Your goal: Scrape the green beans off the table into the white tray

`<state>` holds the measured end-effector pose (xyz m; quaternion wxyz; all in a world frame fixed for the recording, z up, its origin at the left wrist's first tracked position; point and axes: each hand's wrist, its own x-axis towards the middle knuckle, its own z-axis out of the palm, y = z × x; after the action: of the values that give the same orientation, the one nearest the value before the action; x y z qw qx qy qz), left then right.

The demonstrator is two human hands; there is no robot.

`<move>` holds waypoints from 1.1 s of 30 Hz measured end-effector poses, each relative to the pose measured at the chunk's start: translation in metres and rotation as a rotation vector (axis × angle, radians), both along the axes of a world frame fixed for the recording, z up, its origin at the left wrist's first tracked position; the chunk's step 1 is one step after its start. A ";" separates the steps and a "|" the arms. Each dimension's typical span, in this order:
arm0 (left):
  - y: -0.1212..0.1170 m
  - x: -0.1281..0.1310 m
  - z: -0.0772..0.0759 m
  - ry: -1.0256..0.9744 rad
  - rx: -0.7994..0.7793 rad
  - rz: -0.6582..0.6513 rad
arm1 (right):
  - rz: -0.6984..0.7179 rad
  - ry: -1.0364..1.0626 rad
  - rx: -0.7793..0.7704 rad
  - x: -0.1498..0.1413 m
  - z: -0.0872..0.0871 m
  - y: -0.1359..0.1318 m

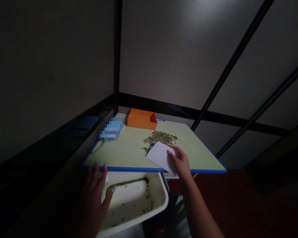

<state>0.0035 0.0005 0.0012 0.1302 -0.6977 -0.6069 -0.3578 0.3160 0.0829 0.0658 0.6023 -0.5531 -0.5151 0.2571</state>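
Observation:
My right hand point(180, 162) grips a flat white scraper card point(161, 155) with a small hole near its corner. The card's far edge meets a loose pile of small green and brown grains point(161, 137) on the pale green board point(129, 152). Fingers apart, my left hand point(96, 195) is at the left side of a white plastic basin point(165, 198) below the board's near edge. A line of the same green grains point(129, 182) and scattered bits lie in the basin. Whether the left fingers press on the basin's rim I cannot tell.
An orange open box point(142, 123) stands at the board's back, with a blue pen-like stick point(160, 120) beside it. A blurred-out bluish object point(112, 129) lies at the back left. Dark-trimmed wall panels point(161, 66) rise behind and to the left.

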 end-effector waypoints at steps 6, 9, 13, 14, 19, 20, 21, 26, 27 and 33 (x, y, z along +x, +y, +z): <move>-0.001 0.003 0.001 0.015 0.022 0.022 | -0.142 0.036 -0.021 -0.007 -0.002 -0.002; -0.002 0.004 0.002 -0.006 0.007 0.019 | -0.155 0.011 -0.014 -0.010 -0.002 -0.003; -0.001 0.003 0.001 -0.024 -0.004 0.001 | -0.153 -0.002 -0.031 -0.013 0.001 -0.004; -0.001 0.003 0.000 -0.024 -0.006 -0.001 | -0.152 -0.004 -0.034 -0.014 0.001 -0.004; 0.000 0.003 0.001 -0.004 -0.019 -0.002 | -0.143 -0.030 -0.015 -0.014 0.001 -0.005; 0.000 0.003 0.002 0.001 -0.016 -0.002 | -0.140 -0.035 -0.011 -0.014 0.000 -0.005; 0.000 0.002 0.002 0.007 -0.011 -0.004 | -0.135 -0.037 -0.008 -0.014 0.000 -0.005; -0.001 0.001 0.004 0.014 0.002 -0.009 | -0.110 -0.033 -0.007 -0.013 -0.002 -0.006; -0.002 0.001 0.004 0.013 0.005 -0.009 | -0.111 -0.036 -0.006 -0.013 -0.002 -0.006; -0.004 0.003 0.004 -0.013 -0.022 0.001 | -0.121 -0.061 0.011 -0.011 -0.004 -0.010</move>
<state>0.0069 -0.0032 0.0056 0.1187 -0.6964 -0.6118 -0.3558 0.3054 0.0728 0.0617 0.6038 -0.5873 -0.5003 0.2002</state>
